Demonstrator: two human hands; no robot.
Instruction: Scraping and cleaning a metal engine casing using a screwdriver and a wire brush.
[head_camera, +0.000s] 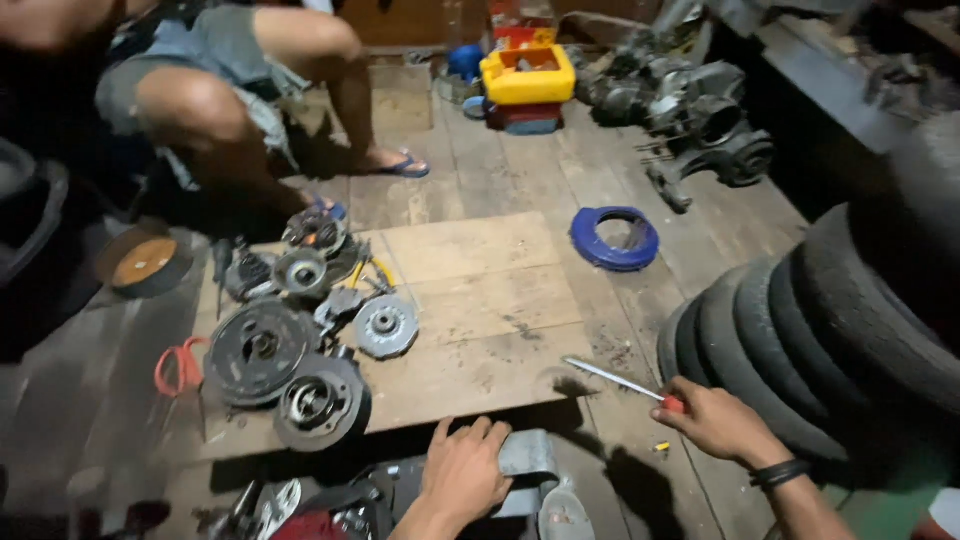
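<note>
Screwdriver (618, 381) sits pinched in my right hand (712, 420) by its red handle — I should keep the tip low and steady. My left hand (463, 472) lies spread on the grey metal part (528, 455), gripping nothing — press firmly.

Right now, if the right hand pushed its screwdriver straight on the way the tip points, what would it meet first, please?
The right hand aims the screwdriver up-left; its tip would probably meet the bare plywood board first, though depth is unclear.

A slim screwdriver (622, 384), red handle and pale shaft, lies nearly level, tip left; the grey metal part (528, 462) below looks curved.
</note>
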